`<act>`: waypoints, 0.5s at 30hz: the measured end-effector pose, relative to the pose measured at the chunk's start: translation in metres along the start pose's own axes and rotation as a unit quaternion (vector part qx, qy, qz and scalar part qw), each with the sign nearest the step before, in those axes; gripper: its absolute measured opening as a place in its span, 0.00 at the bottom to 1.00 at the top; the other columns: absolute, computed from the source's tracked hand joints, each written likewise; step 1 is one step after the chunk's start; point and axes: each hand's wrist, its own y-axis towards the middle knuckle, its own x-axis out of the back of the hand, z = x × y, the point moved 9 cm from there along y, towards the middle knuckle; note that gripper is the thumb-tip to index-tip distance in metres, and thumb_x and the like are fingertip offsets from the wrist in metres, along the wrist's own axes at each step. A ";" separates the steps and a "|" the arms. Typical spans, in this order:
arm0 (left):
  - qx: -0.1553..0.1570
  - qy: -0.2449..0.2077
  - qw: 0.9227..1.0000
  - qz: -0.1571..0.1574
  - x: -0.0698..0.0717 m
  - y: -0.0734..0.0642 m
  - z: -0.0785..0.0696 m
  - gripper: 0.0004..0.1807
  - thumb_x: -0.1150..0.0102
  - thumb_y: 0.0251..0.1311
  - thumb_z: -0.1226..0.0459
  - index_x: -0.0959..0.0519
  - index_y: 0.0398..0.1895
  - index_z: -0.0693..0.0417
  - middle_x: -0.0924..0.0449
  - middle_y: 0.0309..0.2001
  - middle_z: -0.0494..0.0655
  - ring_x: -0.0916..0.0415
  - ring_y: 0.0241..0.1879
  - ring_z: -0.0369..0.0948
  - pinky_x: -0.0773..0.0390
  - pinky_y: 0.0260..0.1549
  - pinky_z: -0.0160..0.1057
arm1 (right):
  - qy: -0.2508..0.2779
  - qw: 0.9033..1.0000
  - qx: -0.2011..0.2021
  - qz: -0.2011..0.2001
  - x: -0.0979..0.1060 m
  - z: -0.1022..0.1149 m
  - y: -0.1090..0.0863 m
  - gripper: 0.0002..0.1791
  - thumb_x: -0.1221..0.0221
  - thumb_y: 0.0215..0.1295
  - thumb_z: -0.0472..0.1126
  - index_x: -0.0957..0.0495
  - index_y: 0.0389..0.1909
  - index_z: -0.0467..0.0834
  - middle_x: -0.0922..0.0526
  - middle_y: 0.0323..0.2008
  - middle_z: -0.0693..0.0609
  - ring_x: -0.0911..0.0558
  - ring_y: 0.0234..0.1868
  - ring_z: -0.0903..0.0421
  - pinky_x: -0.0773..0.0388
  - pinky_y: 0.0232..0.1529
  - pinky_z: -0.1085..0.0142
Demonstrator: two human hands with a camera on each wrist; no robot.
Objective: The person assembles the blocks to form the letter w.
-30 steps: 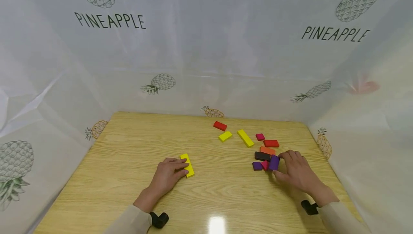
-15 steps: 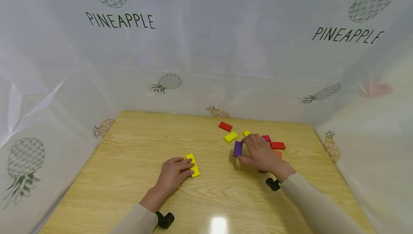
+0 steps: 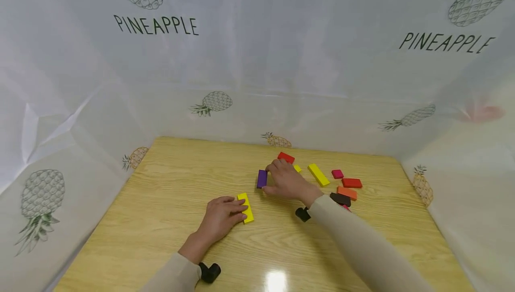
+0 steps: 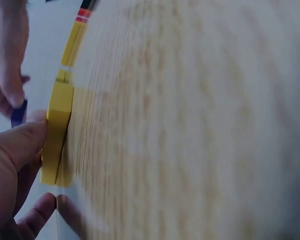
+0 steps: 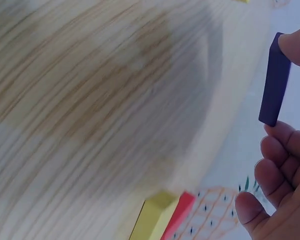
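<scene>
My right hand [image 3: 286, 179] pinches a purple block [image 3: 262, 179] above the table, thumb at one end and fingertips at the other, as the right wrist view shows with the purple block [image 5: 275, 82] clear of the wood. On the table, my left hand [image 3: 221, 217] holds a long yellow block [image 3: 248, 213] between thumb and fingers. The left wrist view has that yellow block [image 4: 58, 127] on the wood, with the left thumb [image 4: 27, 137] against its side. The purple block is beyond and to the right of the yellow one in the head view.
Behind the right hand lie a red block [image 3: 286, 156] and a partly hidden yellow block [image 3: 297, 168]. Further right are another yellow block [image 3: 318, 175], a pink block [image 3: 337, 174], a red block [image 3: 352, 183], an orange block [image 3: 347, 193] and a black block [image 3: 340, 199]. A pineapple-print curtain [image 3: 249, 59] surrounds the table.
My right hand has lifted the purple block from the cluster at the right and carried it left, towards the left hand. The left hand stays on the yellow block. The head view has turned slightly.
</scene>
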 end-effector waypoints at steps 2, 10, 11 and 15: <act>-0.002 0.001 1.000 0.006 -0.001 0.001 -0.001 0.14 0.29 0.66 0.57 0.09 0.53 0.46 0.13 0.60 0.42 0.24 0.67 0.54 0.37 0.68 0.67 | -0.004 1.000 0.004 0.011 -0.005 0.005 0.009 0.35 0.35 0.70 0.61 0.24 0.64 0.38 0.21 0.58 0.43 0.25 0.58 0.45 0.26 0.63 0.48; 0.000 0.000 1.000 0.018 -0.003 0.002 0.002 0.14 0.30 0.67 0.57 0.09 0.54 0.46 0.13 0.60 0.41 0.25 0.68 0.53 0.38 0.68 0.66 | -0.032 0.998 0.028 0.036 -0.023 0.025 0.036 0.35 0.38 0.73 0.63 0.24 0.67 0.40 0.23 0.61 0.45 0.26 0.59 0.46 0.25 0.64 0.51; 0.002 -0.002 1.000 0.020 -0.003 0.003 0.003 0.15 0.31 0.67 0.57 0.09 0.54 0.46 0.13 0.61 0.40 0.25 0.68 0.53 0.38 0.68 0.66 | -0.033 0.998 0.027 0.038 -0.025 0.026 0.039 0.35 0.38 0.73 0.63 0.24 0.68 0.41 0.23 0.61 0.45 0.26 0.59 0.47 0.25 0.64 0.51; 0.005 -0.014 0.999 0.029 -0.006 0.004 0.006 0.15 0.31 0.68 0.58 0.10 0.55 0.47 0.14 0.62 0.41 0.27 0.69 0.53 0.41 0.70 0.67 | -0.033 0.998 0.018 0.051 -0.036 0.026 0.048 0.36 0.39 0.73 0.64 0.25 0.69 0.42 0.23 0.63 0.46 0.26 0.61 0.48 0.26 0.66 0.52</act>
